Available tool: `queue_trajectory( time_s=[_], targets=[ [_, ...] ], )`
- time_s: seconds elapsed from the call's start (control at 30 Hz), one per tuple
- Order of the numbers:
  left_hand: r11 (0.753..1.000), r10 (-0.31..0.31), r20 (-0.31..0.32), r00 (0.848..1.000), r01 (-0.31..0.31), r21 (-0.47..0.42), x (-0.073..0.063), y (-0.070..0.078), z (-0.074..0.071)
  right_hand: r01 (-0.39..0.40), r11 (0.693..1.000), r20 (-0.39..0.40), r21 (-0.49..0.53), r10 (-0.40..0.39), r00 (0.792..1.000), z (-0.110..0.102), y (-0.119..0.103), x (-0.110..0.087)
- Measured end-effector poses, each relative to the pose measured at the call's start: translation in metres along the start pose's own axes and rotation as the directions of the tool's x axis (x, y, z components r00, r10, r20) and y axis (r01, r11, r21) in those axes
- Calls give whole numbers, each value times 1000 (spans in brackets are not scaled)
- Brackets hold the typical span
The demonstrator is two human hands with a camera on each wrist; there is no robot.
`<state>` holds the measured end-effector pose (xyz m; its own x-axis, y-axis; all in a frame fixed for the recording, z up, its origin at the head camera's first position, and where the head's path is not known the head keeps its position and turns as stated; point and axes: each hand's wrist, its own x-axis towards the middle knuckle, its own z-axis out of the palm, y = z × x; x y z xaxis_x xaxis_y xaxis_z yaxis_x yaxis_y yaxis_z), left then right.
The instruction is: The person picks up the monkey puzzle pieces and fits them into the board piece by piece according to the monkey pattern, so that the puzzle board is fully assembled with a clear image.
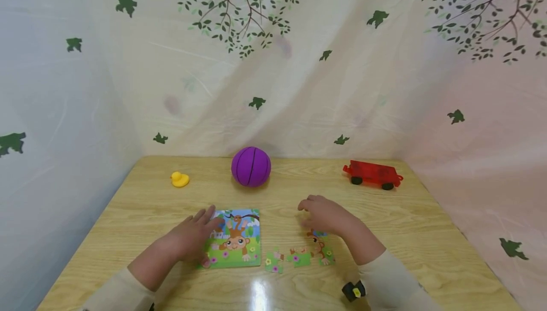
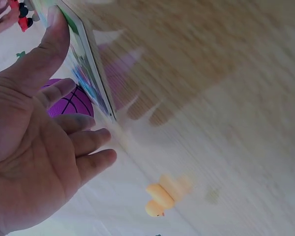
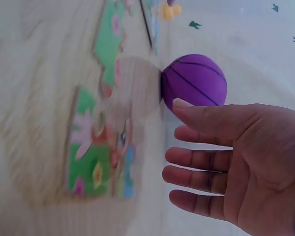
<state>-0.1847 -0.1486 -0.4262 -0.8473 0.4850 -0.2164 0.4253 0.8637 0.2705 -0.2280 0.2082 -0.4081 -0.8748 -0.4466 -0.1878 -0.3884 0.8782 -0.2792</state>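
A square puzzle board (image 1: pixel 239 259) with a monkey picture lies on the table. My left hand (image 1: pixel 192 237) is at its left side, fingers spread; in the left wrist view the thumb (image 2: pixel 56 39) lies along the board's edge and the other fingers are extended. To the right of the board lie loose puzzle pieces: one with yellow and pink flowers (image 1: pixel 273 262), a green one (image 1: pixel 301 259), and a taller section with part of a monkey face (image 1: pixel 325 250). My right hand (image 1: pixel 326 213) hovers just beyond the tall section, fingers loosely bent and holding nothing.
A purple ball (image 1: pixel 251 167) sits at the back middle of the wooden table (image 1: pixel 128 235). A yellow rubber duck (image 1: pixel 180 179) is at the back left, and a red toy wagon (image 1: pixel 372 174) at the back right. Pale cloth with leaf prints hangs behind and along the sides.
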Motion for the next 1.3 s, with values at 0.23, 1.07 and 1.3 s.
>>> queue_trajectory(
  time_s=[0.23, 1.07, 1.3],
  targets=[
    [998, 63, -14, 998, -63, -15, -1, 3, 1, -64, 997, 62, -46, 66, 996, 6, 18, -17],
    [990, 91, 26, 995, -88, -114, -6, 6, -2, -14, 1000, 9, -12, 14, 1000, 15, 33, -20],
    [992, 76, 45, 996, -71, -108, -6, 6, -2, 98, 995, -31, 0, -98, 995, 9, 32, -13]
  ],
)
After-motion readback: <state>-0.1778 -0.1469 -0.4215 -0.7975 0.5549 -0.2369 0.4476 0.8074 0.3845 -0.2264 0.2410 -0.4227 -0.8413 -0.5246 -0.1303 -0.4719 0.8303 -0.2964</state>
